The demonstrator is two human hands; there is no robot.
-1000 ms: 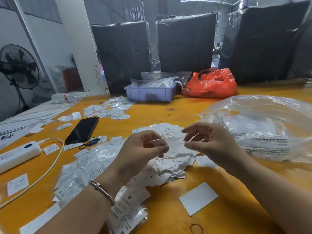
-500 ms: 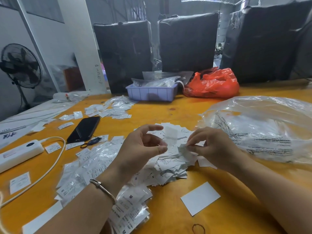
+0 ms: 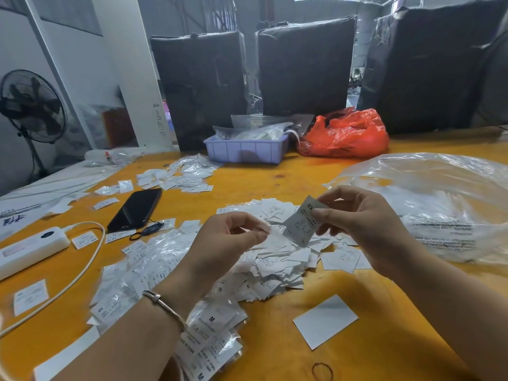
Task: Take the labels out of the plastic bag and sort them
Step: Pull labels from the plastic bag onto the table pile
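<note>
Label [image 3: 303, 222] pinched by right hand [image 3: 365, 224], above pile [image 3: 275, 259]

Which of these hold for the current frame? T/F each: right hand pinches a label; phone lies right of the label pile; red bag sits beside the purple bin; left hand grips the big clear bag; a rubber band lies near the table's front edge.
1. The right hand pinches a label. True.
2. The phone lies right of the label pile. False: it lies to the left.
3. The red bag sits beside the purple bin. True.
4. The left hand grips the clear bag. False: it hovers over the pile, away from that bag.
5. A rubber band lies near the front edge. True.
</note>
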